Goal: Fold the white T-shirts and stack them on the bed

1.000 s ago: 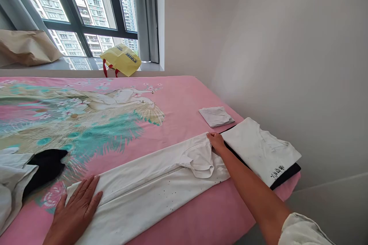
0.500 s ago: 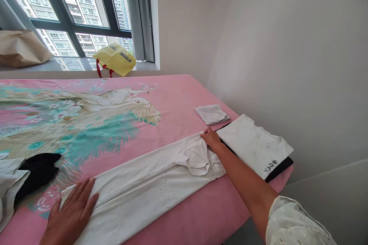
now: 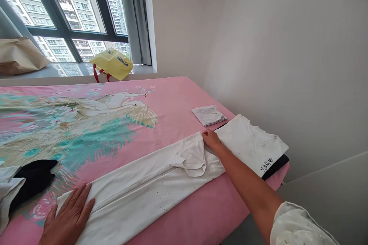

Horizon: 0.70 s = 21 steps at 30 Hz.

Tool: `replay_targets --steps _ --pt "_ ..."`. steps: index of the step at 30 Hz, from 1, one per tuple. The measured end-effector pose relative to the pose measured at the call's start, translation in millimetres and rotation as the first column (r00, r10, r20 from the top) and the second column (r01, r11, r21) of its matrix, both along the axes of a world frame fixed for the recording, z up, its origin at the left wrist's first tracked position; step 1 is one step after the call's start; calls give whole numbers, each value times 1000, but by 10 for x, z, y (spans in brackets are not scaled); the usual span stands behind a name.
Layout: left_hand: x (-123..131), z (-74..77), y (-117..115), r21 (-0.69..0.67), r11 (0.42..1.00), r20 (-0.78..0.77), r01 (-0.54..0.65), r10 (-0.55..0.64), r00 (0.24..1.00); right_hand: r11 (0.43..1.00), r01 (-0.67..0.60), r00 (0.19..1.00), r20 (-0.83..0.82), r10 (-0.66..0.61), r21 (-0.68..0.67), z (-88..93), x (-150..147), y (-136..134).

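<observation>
A white T-shirt (image 3: pixel 138 191) with small dark specks lies on the bed, folded into a long strip. One sleeve is turned back over its right part. My left hand (image 3: pixel 69 212) rests flat on the strip's near left end, fingers stretched out. At the far right end, my right hand (image 3: pixel 211 138) is closed at the upper edge of the cloth, fingertips pinched on it and partly hidden. Just right of that hand lies a folded white T-shirt (image 3: pixel 247 139) with dark lettering, on top of black cloth (image 3: pixel 275 167).
A small folded pale garment (image 3: pixel 209 115) sits on the pink bedspread (image 3: pixel 172 103). White and black clothes (image 3: pixel 36 180) lie at the left. A yellow bag (image 3: pixel 113 63) and a brown paper bag (image 3: pixel 21 56) are by the window. The wall (image 3: pixel 253 46) borders the bed's right side.
The view has shifted slightly. My right hand's fingers are curled in more tightly at the shirt's corner. My left hand stays flat on the cloth.
</observation>
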<state>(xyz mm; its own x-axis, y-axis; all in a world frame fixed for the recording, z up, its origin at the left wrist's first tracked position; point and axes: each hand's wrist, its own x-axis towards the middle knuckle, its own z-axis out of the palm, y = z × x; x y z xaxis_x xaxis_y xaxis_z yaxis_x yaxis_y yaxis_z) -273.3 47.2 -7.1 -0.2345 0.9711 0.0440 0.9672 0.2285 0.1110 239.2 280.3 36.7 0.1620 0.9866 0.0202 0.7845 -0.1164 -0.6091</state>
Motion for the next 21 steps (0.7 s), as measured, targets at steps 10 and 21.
replay_targets --steps 10,21 --pt "-40 -16 6 -39 998 -46 45 -46 998 944 -329 944 33 328 36 -141 -168 -71" --pt "27 165 55 -31 999 -8 19 -19 1000 910 -363 921 -71 383 202 86 5 -624"
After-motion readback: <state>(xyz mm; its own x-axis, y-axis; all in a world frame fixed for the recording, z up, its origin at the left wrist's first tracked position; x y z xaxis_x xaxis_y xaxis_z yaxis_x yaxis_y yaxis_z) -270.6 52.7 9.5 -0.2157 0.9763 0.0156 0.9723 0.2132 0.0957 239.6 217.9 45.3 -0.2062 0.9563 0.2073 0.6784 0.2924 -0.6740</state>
